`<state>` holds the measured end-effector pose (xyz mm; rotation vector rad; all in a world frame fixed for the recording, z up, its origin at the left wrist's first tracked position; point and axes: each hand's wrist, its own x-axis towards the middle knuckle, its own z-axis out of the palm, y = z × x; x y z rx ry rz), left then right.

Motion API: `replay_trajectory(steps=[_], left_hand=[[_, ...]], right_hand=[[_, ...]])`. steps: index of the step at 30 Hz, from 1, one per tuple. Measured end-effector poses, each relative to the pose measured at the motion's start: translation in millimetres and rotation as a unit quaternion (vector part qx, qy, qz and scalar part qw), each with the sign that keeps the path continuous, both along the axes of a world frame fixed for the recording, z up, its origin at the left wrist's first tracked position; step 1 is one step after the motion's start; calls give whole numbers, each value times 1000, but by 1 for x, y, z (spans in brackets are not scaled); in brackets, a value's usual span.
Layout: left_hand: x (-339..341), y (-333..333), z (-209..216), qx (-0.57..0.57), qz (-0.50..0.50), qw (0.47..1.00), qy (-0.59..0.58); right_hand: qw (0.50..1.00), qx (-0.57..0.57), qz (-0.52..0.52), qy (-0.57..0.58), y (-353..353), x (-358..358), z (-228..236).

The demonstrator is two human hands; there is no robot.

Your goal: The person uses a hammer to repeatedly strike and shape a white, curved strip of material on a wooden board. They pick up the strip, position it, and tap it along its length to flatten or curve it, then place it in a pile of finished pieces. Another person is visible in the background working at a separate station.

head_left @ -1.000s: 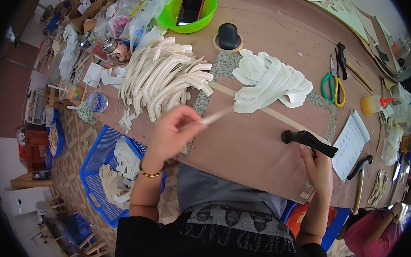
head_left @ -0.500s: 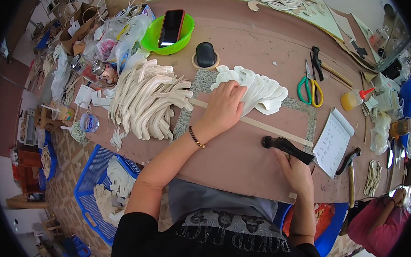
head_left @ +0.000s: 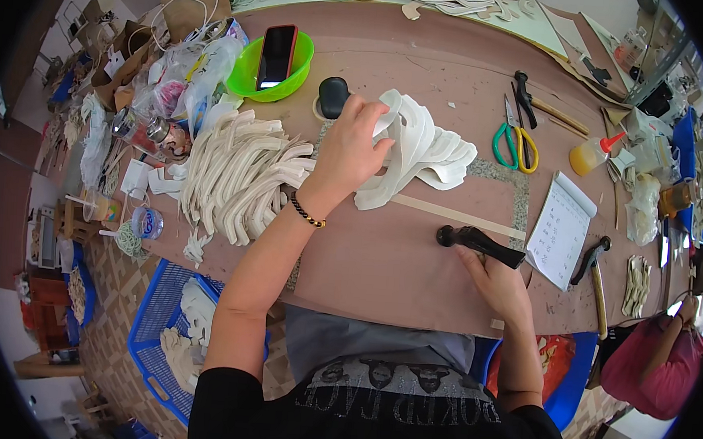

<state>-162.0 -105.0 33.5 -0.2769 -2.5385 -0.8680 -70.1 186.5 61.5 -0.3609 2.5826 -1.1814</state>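
Note:
My left hand [head_left: 346, 155] pinches the far end of a white curved strip [head_left: 401, 174], which looks like leather or fabric. That strip lifts away from a fanned stack of similar white pieces [head_left: 449, 161] on the table. Around a hammer my right hand [head_left: 499, 283] is closed; the black hammer head [head_left: 488, 244] lies sideways above my fingers, and the palm hides its handle. Left of my left forearm spreads a large pile of cream curved strips [head_left: 237, 180].
A green bowl [head_left: 294, 79] with a phone [head_left: 277, 58] stands far left, near a black oval object [head_left: 333, 98]. To the right lie scissors [head_left: 508, 136], another hammer [head_left: 567, 116], a notepad [head_left: 560, 232] and a glue bottle [head_left: 589, 156]. A blue basket [head_left: 148, 320] sits below the table's left edge.
My left hand has drawn back slightly to the left, lifting a white strip off the stack. The whole view has shifted a little; my right hand keeps its hold on the hammer.

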Motion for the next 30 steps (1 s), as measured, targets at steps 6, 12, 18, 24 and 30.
replay_trajectory(steps=[6,12,18,24,30], left_hand=[[-10,14,-7,-55,53,990,-120],[-24,19,-6,182,15,960,-215],[25,31,6,66,-181,977,-91],[120,20,-12,-109,-317,939,-70],[138,74,-28,-15,-108,991,-78]], right_hand=[[999,-22,15,21,1,0,-4],[999,-27,15,29,-1,1,-3],[996,-75,17,40,8,-3,-13],[996,-65,10,-56,25,-1,-9],[996,-84,27,-15,25,5,-12]])
